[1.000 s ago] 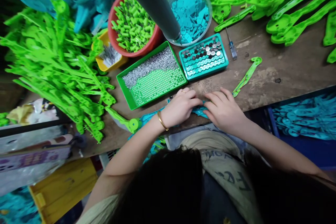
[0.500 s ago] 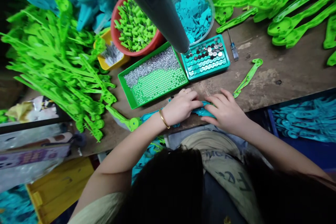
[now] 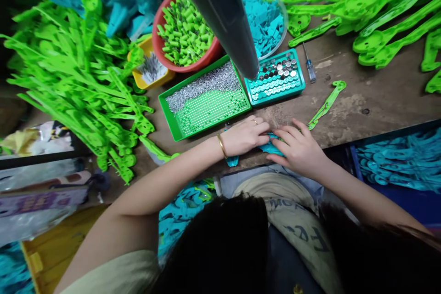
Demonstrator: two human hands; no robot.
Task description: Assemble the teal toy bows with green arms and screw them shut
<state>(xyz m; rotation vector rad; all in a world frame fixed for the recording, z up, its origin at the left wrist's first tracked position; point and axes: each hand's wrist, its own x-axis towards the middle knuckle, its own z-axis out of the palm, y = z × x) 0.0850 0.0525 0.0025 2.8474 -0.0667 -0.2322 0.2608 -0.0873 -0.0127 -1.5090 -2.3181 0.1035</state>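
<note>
A blue plastic part lies at the table's front edge, mostly hidden under my two hands. My left hand, with a gold bracelet at its wrist, is closed with curled fingers at the part's left end. From the other side my right hand grips it, fingers bent over the top. A further bit of blue plastic shows below my left wrist; whether it belongs to the same part I cannot tell. Just beyond the hands sit a green tray of small metal pieces and a teal tray holding round button cells.
Green plastic parts are heaped at left and back right. A red bowl of green pieces, a clear tub of blue pieces and a yellow box stand behind. A grey pole slants overhead. A screwdriver and green arm lie right.
My left elbow has swung outward to the left, and my left forearm now covers blue plastic seen earlier beside the wrist. Both hands stay on the part. The view has shifted slightly.
</note>
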